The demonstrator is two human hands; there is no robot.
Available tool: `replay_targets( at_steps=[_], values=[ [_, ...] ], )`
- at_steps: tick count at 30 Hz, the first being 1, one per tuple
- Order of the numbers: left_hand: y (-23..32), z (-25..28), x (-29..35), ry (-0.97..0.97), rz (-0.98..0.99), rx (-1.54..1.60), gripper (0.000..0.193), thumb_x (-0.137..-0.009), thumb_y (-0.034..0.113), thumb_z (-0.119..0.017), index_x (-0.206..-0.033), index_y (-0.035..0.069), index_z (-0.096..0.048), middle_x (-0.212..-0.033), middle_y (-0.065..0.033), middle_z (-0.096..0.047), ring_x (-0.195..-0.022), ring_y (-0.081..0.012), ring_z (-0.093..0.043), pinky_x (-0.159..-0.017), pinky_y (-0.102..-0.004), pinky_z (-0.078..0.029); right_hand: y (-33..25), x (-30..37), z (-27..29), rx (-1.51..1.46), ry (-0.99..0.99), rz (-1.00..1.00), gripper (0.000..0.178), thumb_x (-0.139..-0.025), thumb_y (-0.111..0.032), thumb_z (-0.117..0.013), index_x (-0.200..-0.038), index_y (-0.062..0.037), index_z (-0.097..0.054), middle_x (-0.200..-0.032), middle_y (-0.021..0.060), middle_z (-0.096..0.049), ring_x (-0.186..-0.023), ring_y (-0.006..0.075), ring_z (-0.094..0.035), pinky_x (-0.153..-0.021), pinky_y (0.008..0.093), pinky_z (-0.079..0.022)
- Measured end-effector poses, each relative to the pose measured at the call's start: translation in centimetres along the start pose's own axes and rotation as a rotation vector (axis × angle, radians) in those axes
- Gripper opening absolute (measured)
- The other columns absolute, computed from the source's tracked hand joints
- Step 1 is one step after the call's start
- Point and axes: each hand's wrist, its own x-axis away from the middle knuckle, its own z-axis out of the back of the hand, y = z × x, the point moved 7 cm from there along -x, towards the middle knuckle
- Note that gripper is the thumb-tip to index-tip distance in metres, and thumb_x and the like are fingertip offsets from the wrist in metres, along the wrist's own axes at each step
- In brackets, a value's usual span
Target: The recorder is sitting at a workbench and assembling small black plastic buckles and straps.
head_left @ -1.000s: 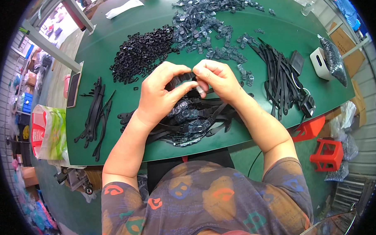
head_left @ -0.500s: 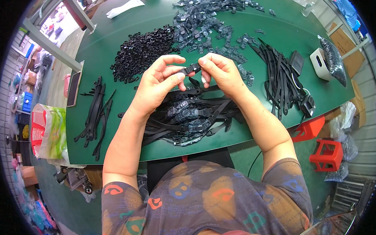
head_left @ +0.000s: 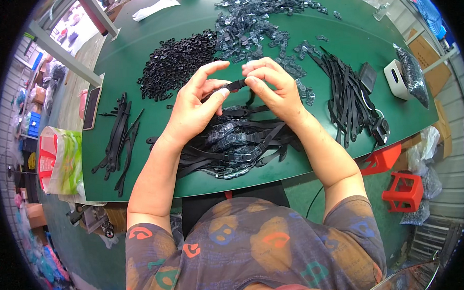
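Note:
Above the middle of the table, my left hand (head_left: 192,109) pinches a black buckle (head_left: 235,86) on a strap between thumb and fingers. My right hand (head_left: 280,94) grips the same piece at its right side with thumb and index finger, the other fingers raised. A dark length of strap hangs beneath, partly hidden by the hands. Right under them lies a bundle of black straps (head_left: 267,141) with shiny dark translucent buckles (head_left: 229,141) gathered in its middle.
Beyond my hands lie a heap of small black buckle parts (head_left: 175,65) and a heap of grey translucent buckles (head_left: 248,27). Loose black straps lie at left (head_left: 120,133) and right (head_left: 345,102). A phone (head_left: 91,108) rests at the left edge, a white box (head_left: 396,79) at the right.
My right fingers have shifted from a closed pinch to a more lifted, spread grip at the buckle's right end. The buckle has turned slightly, and the strap below hangs differently.

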Motion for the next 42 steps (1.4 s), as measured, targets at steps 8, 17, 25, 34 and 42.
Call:
replay_targets(
  at_steps=[8, 17, 25, 34, 42],
  values=[
    [-0.2, -0.5, 0.4, -0.014, 0.033, 0.014, 0.062, -0.095, 0.001, -0.060, -0.151, 0.008, -0.035, -0.111, -0.0113, -0.069, -0.072, -0.0075, -0.055, -0.064, -0.0217, -0.047, 3.4, 1.5, -1.9, -0.552, -0.060, -0.551, 0.024, -0.106, -0.023, -0.049, -0.125, -0.0079, -0.054, -0.093, 0.0000, -0.056, -0.080, 0.0080, -0.058, -0.072, 0.0228, -0.047],
    [-0.7, -0.9, 0.0, -0.031, 0.038, 0.057, 0.062, -0.095, 0.001, -0.059, -0.152, 0.008, -0.034, -0.115, -0.0121, -0.068, -0.075, -0.0078, -0.055, -0.067, -0.0229, -0.048, 3.6, 1.1, -1.3, -0.516, -0.019, -0.557, 0.021, -0.106, -0.022, -0.051, -0.123, -0.0113, -0.057, -0.082, -0.0060, -0.049, -0.064, 0.0017, -0.041, -0.055, 0.0187, -0.032],
    [-0.7, 0.4, 0.4, 0.009, 0.018, -0.002, 0.057, -0.094, 0.007, -0.066, -0.146, 0.009, -0.043, -0.108, -0.0071, -0.069, -0.074, -0.0074, -0.057, -0.066, -0.0233, -0.049, -0.9, -0.5, -1.3, 0.328, -0.338, -0.085, 0.030, -0.086, -0.016, -0.074, -0.112, -0.0027, -0.067, -0.092, 0.0104, -0.065, -0.073, 0.0247, -0.061, -0.065, 0.0325, -0.049],
    [5.7, 8.6, 2.6, 0.097, 0.129, -0.540, 0.028, -0.084, 0.023, -0.078, -0.107, 0.007, -0.072, -0.060, 0.0023, -0.058, -0.055, -0.0035, -0.051, -0.050, -0.0238, -0.038, -4.6, -0.7, -0.4, 0.392, -0.242, 0.169, 0.029, -0.080, -0.009, -0.077, -0.107, -0.0029, -0.068, -0.080, 0.0100, -0.061, -0.066, 0.0257, -0.059, -0.058, 0.0345, -0.046],
    [4.4, 18.7, 8.8, 0.422, 0.350, -1.203, 0.035, -0.084, 0.038, -0.070, -0.101, 0.008, -0.075, -0.083, -0.0109, -0.072, -0.084, -0.0275, -0.070, -0.077, -0.0383, -0.052, -4.7, 0.2, -4.1, 0.380, -0.501, 0.199, 0.028, -0.083, -0.025, -0.075, -0.102, -0.0056, -0.069, -0.093, 0.0082, -0.063, -0.089, 0.0287, -0.058, -0.083, 0.0389, -0.045]
  ],
)
